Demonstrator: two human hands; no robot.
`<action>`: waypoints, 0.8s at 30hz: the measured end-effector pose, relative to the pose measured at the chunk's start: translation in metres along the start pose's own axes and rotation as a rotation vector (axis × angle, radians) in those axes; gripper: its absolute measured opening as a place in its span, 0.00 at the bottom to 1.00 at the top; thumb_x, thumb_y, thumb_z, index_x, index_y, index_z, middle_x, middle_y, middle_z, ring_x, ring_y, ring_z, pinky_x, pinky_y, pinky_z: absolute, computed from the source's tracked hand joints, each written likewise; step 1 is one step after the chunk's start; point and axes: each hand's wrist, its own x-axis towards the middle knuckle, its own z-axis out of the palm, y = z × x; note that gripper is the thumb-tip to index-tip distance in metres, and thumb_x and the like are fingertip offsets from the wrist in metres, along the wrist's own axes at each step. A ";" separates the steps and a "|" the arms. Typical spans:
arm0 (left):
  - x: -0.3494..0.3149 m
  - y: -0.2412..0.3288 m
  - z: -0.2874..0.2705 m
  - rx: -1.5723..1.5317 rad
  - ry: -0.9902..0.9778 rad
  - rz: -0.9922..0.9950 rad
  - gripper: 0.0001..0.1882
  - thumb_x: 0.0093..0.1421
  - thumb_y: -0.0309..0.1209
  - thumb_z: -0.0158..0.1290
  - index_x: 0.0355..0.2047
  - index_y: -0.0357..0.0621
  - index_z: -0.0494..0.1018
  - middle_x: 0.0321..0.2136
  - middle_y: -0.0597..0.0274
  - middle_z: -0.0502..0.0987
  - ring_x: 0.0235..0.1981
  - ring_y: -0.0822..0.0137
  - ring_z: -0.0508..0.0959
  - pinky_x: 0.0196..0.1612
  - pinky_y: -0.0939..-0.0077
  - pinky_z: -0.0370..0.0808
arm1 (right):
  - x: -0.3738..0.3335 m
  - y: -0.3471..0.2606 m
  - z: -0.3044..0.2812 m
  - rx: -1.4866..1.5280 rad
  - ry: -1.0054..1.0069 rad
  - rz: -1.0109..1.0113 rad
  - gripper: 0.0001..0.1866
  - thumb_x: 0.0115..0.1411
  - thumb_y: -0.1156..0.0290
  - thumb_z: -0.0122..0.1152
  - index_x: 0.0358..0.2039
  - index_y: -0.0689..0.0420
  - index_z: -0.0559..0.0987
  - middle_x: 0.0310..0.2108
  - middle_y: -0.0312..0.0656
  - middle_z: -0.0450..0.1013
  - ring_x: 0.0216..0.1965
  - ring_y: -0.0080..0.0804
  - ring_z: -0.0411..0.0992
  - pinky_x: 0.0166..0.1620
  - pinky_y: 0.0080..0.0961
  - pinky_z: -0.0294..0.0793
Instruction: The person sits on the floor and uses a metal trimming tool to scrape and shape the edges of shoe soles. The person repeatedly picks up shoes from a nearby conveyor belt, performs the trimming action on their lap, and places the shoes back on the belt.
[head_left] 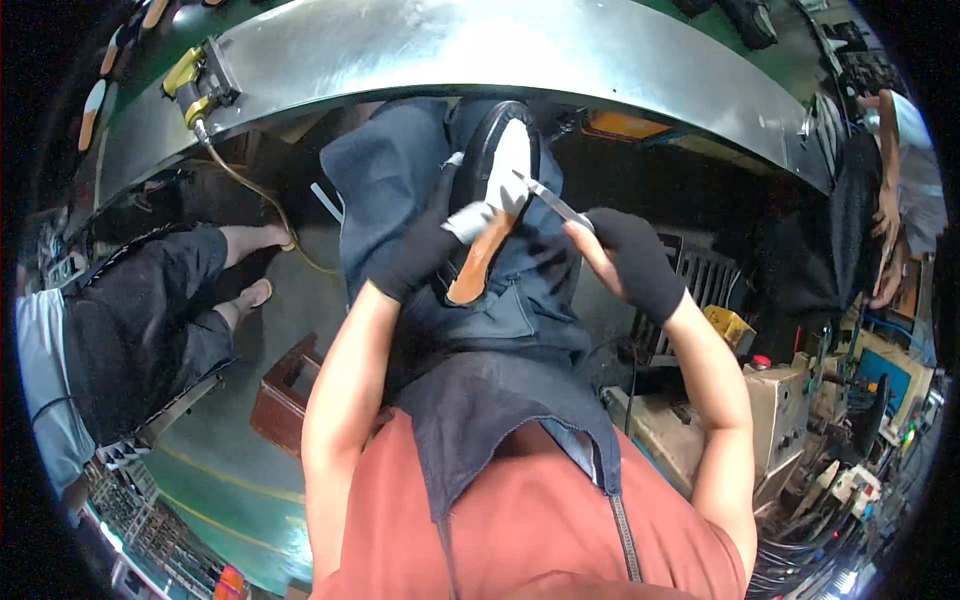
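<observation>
An upturned shoe (512, 150) lies on my lap over the dark blue apron (385, 160), its toe toward the bench. Its underside is white at the forefoot and tan toward the heel, with a black rim. My left hand (420, 250), in a black glove with white wrapping on the fingers, grips the shoe's left side; some of those fingers are blurred. In my right hand (632, 258), also gloved in black with bare fingertips, is a thin metal knife (552, 200). The blade's tip reaches the white part of the sole and seems to touch it.
A curved metal bench (500, 45) runs across the front, with a yellow-green air tool (188, 88) and its hose at left. One person (150, 300) sits at left, another (900, 190) at far right. Beside me are a brown stool (283, 395) and a machine box (778, 405).
</observation>
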 end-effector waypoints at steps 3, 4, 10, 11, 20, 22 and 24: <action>0.004 -0.006 0.010 -0.071 0.068 -0.022 0.39 0.59 0.39 0.54 0.62 0.32 0.48 0.59 0.40 0.57 0.63 0.49 0.57 0.63 0.67 0.55 | -0.009 -0.010 0.003 0.056 0.077 -0.056 0.17 0.61 0.57 0.52 0.25 0.58 0.75 0.20 0.51 0.71 0.24 0.52 0.71 0.27 0.40 0.69; 0.004 -0.014 0.022 0.191 0.179 0.090 0.40 0.58 0.40 0.55 0.62 0.32 0.49 0.59 0.38 0.57 0.62 0.48 0.57 0.63 0.66 0.55 | -0.007 -0.012 0.008 0.133 0.080 -0.033 0.16 0.61 0.58 0.53 0.25 0.58 0.75 0.21 0.51 0.70 0.24 0.51 0.71 0.28 0.40 0.69; 0.010 -0.005 0.015 0.510 0.052 0.185 0.51 0.51 0.45 0.62 0.62 0.29 0.44 0.62 0.34 0.51 0.65 0.44 0.51 0.65 0.61 0.50 | 0.025 0.005 0.035 0.137 0.105 -0.200 0.16 0.63 0.60 0.51 0.30 0.61 0.74 0.21 0.47 0.69 0.22 0.38 0.68 0.29 0.32 0.67; 0.005 -0.015 0.006 0.475 -0.007 0.200 0.56 0.48 0.46 0.64 0.63 0.30 0.41 0.63 0.36 0.47 0.66 0.45 0.48 0.66 0.61 0.49 | 0.032 0.019 0.047 0.182 0.017 -0.102 0.17 0.63 0.59 0.51 0.31 0.61 0.75 0.21 0.47 0.69 0.22 0.36 0.68 0.29 0.32 0.67; -0.022 0.033 0.002 0.239 0.142 0.058 0.55 0.46 0.28 0.64 0.65 0.35 0.37 0.64 0.47 0.48 0.66 0.58 0.49 0.64 0.69 0.53 | -0.063 0.013 0.146 1.019 0.227 0.640 0.32 0.67 0.42 0.27 0.33 0.57 0.73 0.17 0.38 0.69 0.22 0.27 0.67 0.34 0.24 0.67; -0.025 0.046 0.000 -0.059 0.238 0.031 0.51 0.49 0.18 0.57 0.66 0.39 0.37 0.64 0.53 0.50 0.62 0.60 0.57 0.56 0.71 0.65 | -0.064 0.009 0.149 1.021 0.265 0.588 0.31 0.67 0.42 0.27 0.36 0.56 0.71 0.19 0.38 0.70 0.23 0.27 0.68 0.35 0.24 0.68; 0.016 0.050 -0.019 -0.033 0.298 0.096 0.42 0.54 0.21 0.55 0.64 0.42 0.45 0.57 0.53 0.61 0.49 0.64 0.68 0.49 0.72 0.70 | -0.065 0.001 0.137 0.951 0.145 0.652 0.28 0.68 0.45 0.29 0.35 0.57 0.70 0.21 0.38 0.69 0.23 0.28 0.70 0.36 0.25 0.69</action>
